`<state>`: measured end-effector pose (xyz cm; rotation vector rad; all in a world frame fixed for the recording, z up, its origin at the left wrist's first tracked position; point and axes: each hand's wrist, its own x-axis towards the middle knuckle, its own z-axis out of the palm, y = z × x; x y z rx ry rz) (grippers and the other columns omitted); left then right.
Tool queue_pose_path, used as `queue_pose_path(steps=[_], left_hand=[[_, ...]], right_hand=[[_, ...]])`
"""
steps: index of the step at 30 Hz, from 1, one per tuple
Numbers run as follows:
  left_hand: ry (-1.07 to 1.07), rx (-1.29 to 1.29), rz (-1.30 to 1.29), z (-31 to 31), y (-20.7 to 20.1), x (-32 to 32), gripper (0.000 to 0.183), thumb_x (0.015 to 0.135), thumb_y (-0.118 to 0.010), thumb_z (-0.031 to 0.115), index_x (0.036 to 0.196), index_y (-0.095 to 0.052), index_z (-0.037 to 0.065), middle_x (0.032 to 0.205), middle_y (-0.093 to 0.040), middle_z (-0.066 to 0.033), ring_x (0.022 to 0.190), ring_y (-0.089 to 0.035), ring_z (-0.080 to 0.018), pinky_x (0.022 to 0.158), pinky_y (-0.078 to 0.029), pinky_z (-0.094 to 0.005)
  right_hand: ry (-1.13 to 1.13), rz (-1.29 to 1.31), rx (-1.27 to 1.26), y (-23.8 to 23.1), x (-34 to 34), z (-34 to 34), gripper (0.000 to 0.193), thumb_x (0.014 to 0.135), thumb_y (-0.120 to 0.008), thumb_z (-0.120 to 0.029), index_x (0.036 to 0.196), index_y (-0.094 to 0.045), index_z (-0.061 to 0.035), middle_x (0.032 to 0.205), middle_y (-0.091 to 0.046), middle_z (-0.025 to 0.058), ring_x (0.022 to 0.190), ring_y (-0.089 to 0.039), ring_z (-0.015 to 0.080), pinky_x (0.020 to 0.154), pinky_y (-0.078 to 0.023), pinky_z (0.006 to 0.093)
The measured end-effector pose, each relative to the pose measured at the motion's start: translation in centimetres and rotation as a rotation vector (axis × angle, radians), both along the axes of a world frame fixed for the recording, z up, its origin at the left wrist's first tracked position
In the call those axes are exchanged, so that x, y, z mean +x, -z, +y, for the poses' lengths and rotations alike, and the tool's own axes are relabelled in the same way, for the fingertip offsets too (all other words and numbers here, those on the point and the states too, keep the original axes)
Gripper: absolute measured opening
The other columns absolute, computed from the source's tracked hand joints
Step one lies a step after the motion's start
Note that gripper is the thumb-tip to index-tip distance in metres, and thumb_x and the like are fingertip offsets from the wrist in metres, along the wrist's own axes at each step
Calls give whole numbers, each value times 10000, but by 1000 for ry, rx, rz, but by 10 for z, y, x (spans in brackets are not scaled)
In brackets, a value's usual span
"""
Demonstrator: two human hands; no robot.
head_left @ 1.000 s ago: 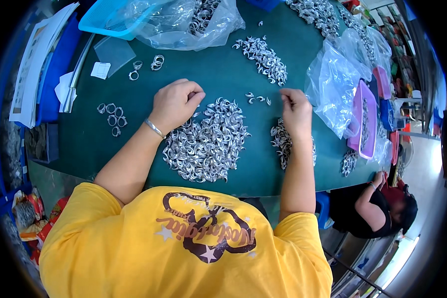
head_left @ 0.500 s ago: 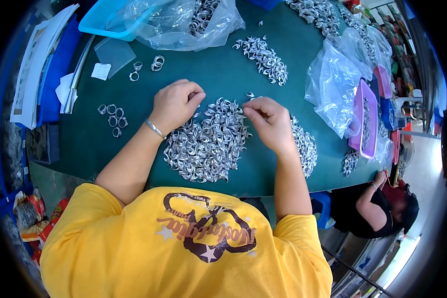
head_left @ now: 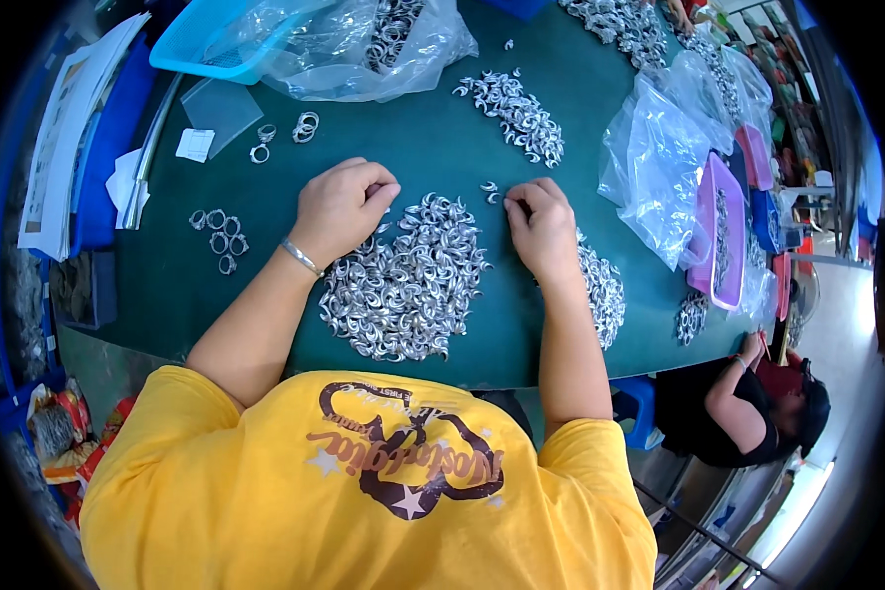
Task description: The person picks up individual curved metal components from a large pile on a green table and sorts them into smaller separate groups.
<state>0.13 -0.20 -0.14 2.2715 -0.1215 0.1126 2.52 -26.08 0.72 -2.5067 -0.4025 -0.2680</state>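
Note:
A broad pile of small silver crescent-shaped metal pieces (head_left: 403, 285) lies on the green table in front of me. At its upper left edge, my left hand (head_left: 347, 208) is closed in a pinch; what it holds, if anything, is hidden. My right hand (head_left: 544, 228) is to the right of the pile, thumb and fingertips pinched together, their contents too small or hidden to name. A couple of loose crescent pieces (head_left: 490, 187) lie just left of its fingertips. Beside and partly behind my right wrist is a second pile of crescents (head_left: 602, 298).
More crescent pieces (head_left: 516, 113) are heaped farther back. Several ring-shaped metal pieces (head_left: 218, 222) lie on the left. A blue basket (head_left: 206, 49) and a clear plastic bag (head_left: 334, 74) stand at the back. Rightward are another bag (head_left: 649, 167), a purple tray (head_left: 728, 285) and a seated person (head_left: 728, 418).
My right hand has shifted right, away from the main pile, and its fingers have drawn closer together. Another loose crescent now shows beside its fingertips. My left hand keeps its pinch.

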Motion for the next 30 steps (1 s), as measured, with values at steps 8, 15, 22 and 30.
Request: queue_pose_path(steps=[8,15,22,30], left_hand=[[-6,13,9,2,1,0,111,843,-666,188,848,-688,78,748,-596,-54,645,-587,-220,589,-451,-324],[3,17,10,-1,-1,1,114,842,-666,195,850,-690,84,780,-619,-52,685,-611,-222,612,-464,-321],[-1,2,21,3,1,-1,109,842,-662,187,845,-691,83,764,-612,-48,661,-602,-212,602,-461,-317],[12,-3,-13,0,3,1,101,840,-665,183,842,-692,85,759,-610,-46,646,-596,-200,591,-455,-309]], right_hand=[[282,546,-142,-58,-10,-64,80,791,-684,-37,853,-690,12,823,-658,158,730,-655,228,672,-508,337],[-13,58,75,-19,-5,5,70,777,-706,-65,823,-688,-15,797,-632,136,733,-626,323,665,-506,370],[173,270,196,-9,-1,6,102,776,-697,-66,855,-705,-1,853,-653,149,775,-643,320,724,-522,373],[199,100,138,-14,8,-21,88,778,-668,-9,858,-704,2,896,-664,160,769,-655,330,728,-524,373]])
